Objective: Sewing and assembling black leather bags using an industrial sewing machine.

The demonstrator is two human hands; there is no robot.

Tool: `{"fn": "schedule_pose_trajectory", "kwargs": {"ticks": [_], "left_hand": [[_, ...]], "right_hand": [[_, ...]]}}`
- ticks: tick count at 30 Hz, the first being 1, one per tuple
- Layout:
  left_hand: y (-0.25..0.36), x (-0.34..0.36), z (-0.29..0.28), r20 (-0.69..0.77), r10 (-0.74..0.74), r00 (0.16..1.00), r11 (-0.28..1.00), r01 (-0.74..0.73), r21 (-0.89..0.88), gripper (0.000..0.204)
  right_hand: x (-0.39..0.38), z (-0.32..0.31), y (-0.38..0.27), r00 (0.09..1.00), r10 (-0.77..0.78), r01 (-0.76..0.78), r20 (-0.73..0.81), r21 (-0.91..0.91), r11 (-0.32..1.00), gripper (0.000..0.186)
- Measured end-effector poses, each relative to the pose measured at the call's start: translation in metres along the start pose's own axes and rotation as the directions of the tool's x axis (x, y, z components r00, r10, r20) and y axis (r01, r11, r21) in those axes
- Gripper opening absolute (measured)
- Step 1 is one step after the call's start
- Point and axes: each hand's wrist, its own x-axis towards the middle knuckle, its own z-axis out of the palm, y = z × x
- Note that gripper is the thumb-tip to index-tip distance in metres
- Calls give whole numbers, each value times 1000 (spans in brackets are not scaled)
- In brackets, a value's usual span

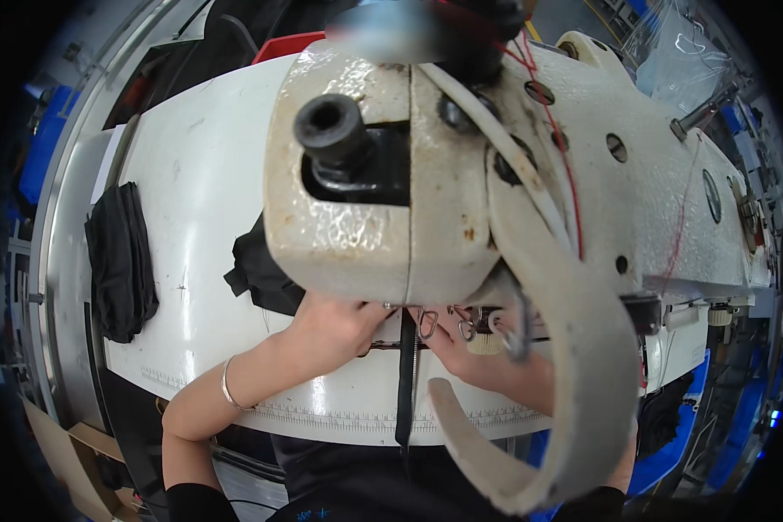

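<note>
A narrow black zipper (406, 374) runs from under the sewing machine head (348, 244) toward me and hangs over the table's front edge. My left hand (344, 329) is at its left side, closed with curled fingers; the machine head hides the fingertips and whatever they hold. From the other side my right hand (448, 341) reaches in, its fingers closed against the zipper's upper part, partly behind metal thread guides (428, 324). Black fabric (265, 271) lies bunched beyond my left hand, partly covered by the machine. Needle and presser foot are out of sight.
A folded stack of black fabric (122, 261) lies at the table's left side. A curved pale arm (583, 365) of the machine loops in front of my right forearm. Red thread (570, 191) runs down the machine. A cardboard box (78, 461) stands lower left, a blue bin (670, 461) lower right.
</note>
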Motion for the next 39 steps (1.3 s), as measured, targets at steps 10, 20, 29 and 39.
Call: {"fn": "schedule_pose_trajectory", "kwargs": {"ticks": [10,20,29,39], "left_hand": [[94,-18,-72,459,245,854,786,-453,422,9],[40,-58,-63,-36,-102,994,988,97,-121,13],[106,-88,-29,-104,-263,959,961,251,-115,24],[21,-21,-69,-264,-557,788,719,298,-628,9]], "right_hand": [[-54,34,-47,949,-305,305,78,13,952,36],[-82,60,-63,995,-22,-8,94,306,952,64],[-94,70,-78,918,-395,287,45,-763,579,61],[-97,79,-55,861,-487,358,147,-856,374,30]]}}
